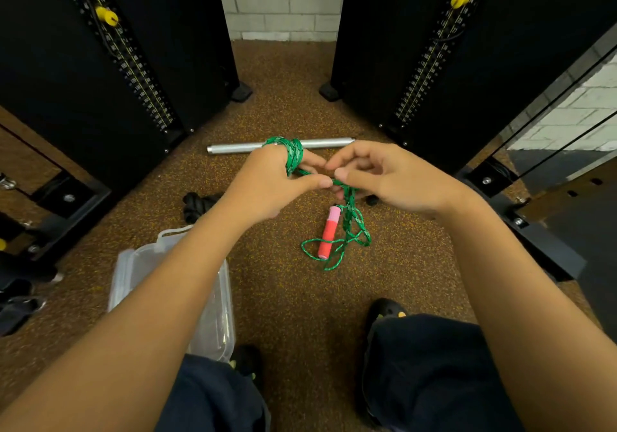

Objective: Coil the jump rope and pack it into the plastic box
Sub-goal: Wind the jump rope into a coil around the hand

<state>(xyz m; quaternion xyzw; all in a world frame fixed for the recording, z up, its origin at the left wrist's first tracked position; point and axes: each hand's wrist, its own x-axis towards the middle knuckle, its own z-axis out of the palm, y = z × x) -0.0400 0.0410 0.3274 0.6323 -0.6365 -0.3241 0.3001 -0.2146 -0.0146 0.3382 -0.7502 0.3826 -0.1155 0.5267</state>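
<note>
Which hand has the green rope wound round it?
The left hand: the green rope is looped round its fingers. The right hand only pinches a strand.

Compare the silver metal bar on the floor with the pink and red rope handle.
The silver metal bar lies crosswise beyond the hands; the pink and red rope handle lies nearer, pointing roughly away from the person. The bar is longer, plain and bare at both ends; the handle is short, two-toned and has green rope looped around it. Both are cylinders resting on the speckled floor.
</note>
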